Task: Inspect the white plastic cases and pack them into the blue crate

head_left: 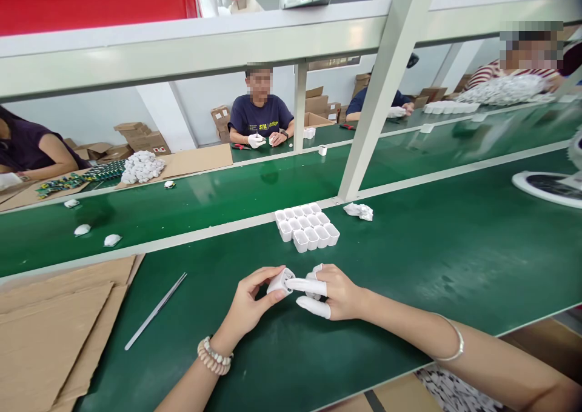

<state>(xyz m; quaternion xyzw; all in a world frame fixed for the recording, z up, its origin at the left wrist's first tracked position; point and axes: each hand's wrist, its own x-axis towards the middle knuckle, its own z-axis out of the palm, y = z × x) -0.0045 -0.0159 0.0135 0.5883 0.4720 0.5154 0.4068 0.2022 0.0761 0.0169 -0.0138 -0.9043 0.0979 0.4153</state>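
My left hand (pixel 248 303) is closed around a small white plastic housing (pixel 276 283), its open end tipped to the right. Small dark details show inside it, too small to name. White finger cots cover fingers of my right hand (pixel 325 291). Its index finger reaches the mouth of the housing, and the thumb is stretched out below, apart from it. The other fingers are curled behind and partly hidden. Just beyond my hands, several white cups (pixel 307 224) of similar shape stand upright in rows. Metal tweezers (pixel 155 311) lie on the green table to the left.
Flat cardboard (pixel 54 333) covers the table's left side. A crumpled white bundle (pixel 359 211) lies right of the cups. Beyond a low rail, a green conveyor belt (pixel 218 200) carries small white pieces (pixel 112 240). A slanted post (pixel 386 91) rises ahead. Co-workers (pixel 260 112) sit across.
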